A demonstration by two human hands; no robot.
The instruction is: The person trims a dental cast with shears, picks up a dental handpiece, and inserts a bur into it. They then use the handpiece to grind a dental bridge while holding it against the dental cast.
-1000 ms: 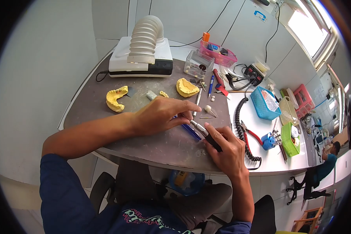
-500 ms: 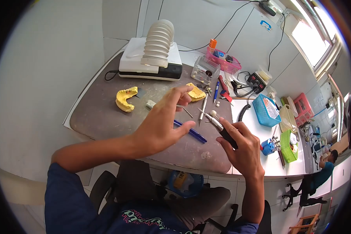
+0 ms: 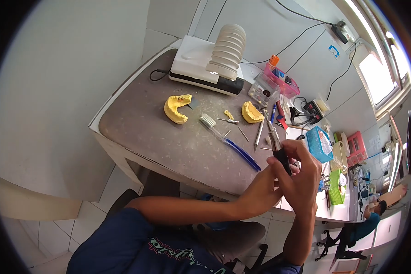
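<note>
Over the near right edge of the worktop (image 3: pixel 160 137), right hand (image 3: pixel 303 180) is closed around a handpiece (image 3: pixel 278 148): black grip in the fist, metal nose sticking up and tilted away from the person. Left hand (image 3: pixel 260 189) is raised against it, fingertips meeting the right hand at the black grip. Cannot tell if it grips the handpiece or only touches, as the fingers are partly hidden. Both hands are off the surface, and the handpiece is in the air above the worktop edge. Just left of the hands a blue toothbrush (image 3: pixel 228 142) lies flat, white bristle head pointing away. Beside it are a slim metal tool (image 3: pixel 259 134) and a few loose burs (image 3: pixel 242 133), all lying flat. Further back are two yellow dental casts, one toward the left (image 3: pixel 176 108) and one toward the right (image 3: pixel 251 113), with a small yellow piece (image 3: pixel 229 114) between them. At the back edge sits a white suction unit (image 3: pixel 194 66) with a ribbed hose (image 3: pixel 226 50) on top. Right of it are a clear plastic box (image 3: pixel 263 89) and a pink tray (image 3: pixel 285 84) with small items. Beyond the hands on the right are a blue basket (image 3: pixel 318 144), a green basket (image 3: pixel 337 186) and a pink crate (image 3: pixel 355 146). Another person in a teal top (image 3: pixel 372 218) is far right, well apart.
</note>
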